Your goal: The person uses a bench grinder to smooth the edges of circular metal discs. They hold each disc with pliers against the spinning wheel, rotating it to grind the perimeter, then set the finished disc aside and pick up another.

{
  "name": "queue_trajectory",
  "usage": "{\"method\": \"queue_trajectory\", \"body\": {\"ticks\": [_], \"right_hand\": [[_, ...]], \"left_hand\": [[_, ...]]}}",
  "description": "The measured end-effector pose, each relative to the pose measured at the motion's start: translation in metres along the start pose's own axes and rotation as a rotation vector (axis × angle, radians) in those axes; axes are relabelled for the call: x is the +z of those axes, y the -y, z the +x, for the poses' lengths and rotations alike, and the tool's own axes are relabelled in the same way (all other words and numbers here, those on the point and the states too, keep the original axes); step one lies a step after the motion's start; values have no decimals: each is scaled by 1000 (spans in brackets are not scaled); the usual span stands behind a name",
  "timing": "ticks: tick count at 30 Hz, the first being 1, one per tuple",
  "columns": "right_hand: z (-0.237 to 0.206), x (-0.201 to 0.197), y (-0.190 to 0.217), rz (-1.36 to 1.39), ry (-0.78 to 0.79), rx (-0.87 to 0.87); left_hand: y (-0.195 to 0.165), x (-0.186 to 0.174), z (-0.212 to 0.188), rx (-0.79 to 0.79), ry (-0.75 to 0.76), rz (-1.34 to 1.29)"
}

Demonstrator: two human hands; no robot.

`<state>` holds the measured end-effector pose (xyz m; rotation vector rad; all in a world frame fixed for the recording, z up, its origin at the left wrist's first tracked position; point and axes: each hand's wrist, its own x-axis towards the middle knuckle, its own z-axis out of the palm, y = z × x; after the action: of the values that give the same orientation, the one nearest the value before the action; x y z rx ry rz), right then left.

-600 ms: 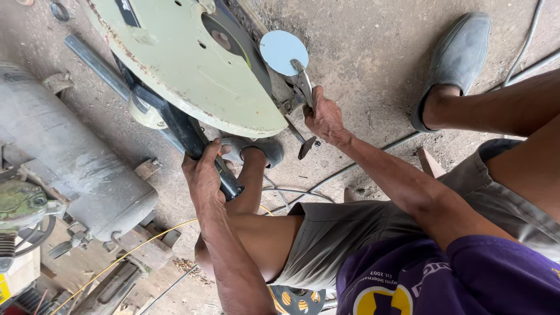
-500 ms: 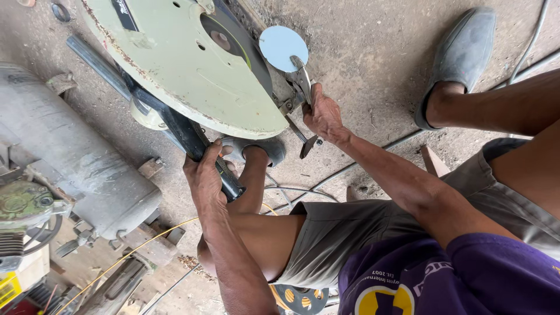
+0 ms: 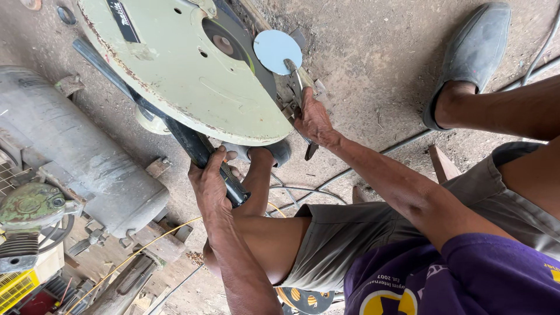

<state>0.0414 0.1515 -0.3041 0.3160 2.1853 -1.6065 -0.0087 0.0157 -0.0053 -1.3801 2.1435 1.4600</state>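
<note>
A pale green chop saw guard (image 3: 175, 70) fills the upper middle, with a grey cutting disc (image 3: 224, 44) showing behind it. My left hand (image 3: 211, 182) is closed around the saw's black handle (image 3: 195, 146). My right hand (image 3: 314, 116) grips a metal piece (image 3: 300, 79) by the vise, just below a round light-blue disc (image 3: 277, 49). My bare knees and grey shorts (image 3: 356, 239) lie below the hands.
A grey cylindrical tank (image 3: 76, 151) lies at the left, with a green motor part (image 3: 32, 204) beside it. My grey shoes (image 3: 472, 52) rest on the concrete floor (image 3: 373, 52). Cables, a yellow wire (image 3: 140, 251) and wood scraps lie around my legs.
The view has shifted slightly; both hands keep their grips on the handle and the metal piece.
</note>
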Motion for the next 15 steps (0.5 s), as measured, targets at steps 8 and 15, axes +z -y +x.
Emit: {"method": "queue_trajectory", "body": {"ticks": [8,15], "right_hand": [[-27,3,-1,-37,36,92],[-56,-12,-29,-83,98,-14]], "left_hand": [[4,-1,-8,32,1,52],[9,-7,-18,5,0,34]]}}
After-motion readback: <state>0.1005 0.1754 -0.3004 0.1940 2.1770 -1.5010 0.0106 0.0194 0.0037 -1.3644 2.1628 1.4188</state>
